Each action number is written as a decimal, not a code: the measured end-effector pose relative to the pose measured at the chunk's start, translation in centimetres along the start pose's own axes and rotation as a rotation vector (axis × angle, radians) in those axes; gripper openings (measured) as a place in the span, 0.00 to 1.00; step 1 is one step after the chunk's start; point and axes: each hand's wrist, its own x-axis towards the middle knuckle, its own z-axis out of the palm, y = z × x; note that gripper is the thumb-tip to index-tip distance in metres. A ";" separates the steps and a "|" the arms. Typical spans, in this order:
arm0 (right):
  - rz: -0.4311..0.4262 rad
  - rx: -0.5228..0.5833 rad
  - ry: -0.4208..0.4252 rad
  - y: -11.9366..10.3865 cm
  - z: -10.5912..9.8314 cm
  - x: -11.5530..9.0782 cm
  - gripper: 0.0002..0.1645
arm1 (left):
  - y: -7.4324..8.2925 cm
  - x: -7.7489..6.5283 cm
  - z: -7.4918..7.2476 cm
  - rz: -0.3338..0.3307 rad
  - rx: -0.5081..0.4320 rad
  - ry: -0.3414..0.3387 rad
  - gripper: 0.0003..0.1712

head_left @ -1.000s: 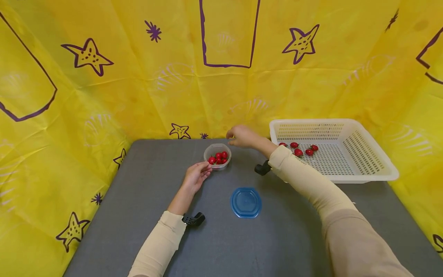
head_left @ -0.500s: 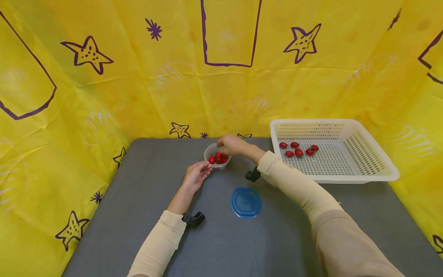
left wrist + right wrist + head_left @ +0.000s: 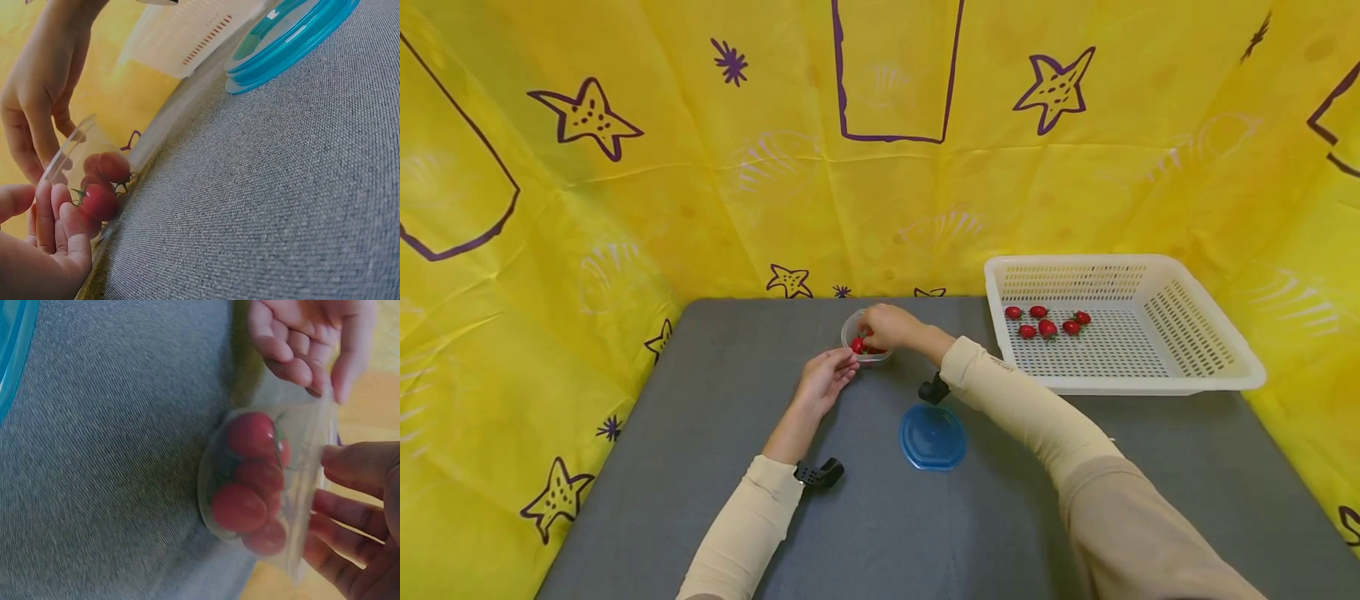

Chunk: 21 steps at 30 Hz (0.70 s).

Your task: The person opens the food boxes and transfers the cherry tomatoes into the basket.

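Note:
A small clear plastic container (image 3: 847, 328) stands towards the back of the table, with several red cherry tomatoes (image 3: 239, 508) in it, some with green stems. My left hand (image 3: 826, 379) pinches the container's near-left rim between thumb and fingers. My right hand (image 3: 889, 327) is over the container's opening, its fingertips just inside the rim above the tomatoes. In the right wrist view, the right thumb and fingers are spread apart, and no tomato shows between them. From the head view, the right hand covers part of the container and its contents.
A blue lid (image 3: 932, 437) lies on the grey table (image 3: 880, 525) in front of the container. At the back right is a white perforated basket (image 3: 1217, 350) with several cherry tomatoes (image 3: 1047, 329). A yellow patterned cloth (image 3: 880, 208) hangs behind the table and at both sides.
The right hand has moved left and down, from beside the container to its opening, uncovering the basket's left tomatoes. My left hand has kept its place at the rim.

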 end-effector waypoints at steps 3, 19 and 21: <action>-0.010 -0.008 0.017 -0.3 0.5 0.2 0.10 | 0.0 0.0 0.0 0.006 -0.001 -0.004 0.04; 0.035 -0.104 0.034 -1.1 2.4 1.2 0.11 | -0.1 -0.1 0.0 0.003 0.013 0.004 0.03; 0.057 -0.117 0.030 -1.2 2.5 1.4 0.11 | 0.0 0.0 0.0 0.003 0.010 0.006 0.03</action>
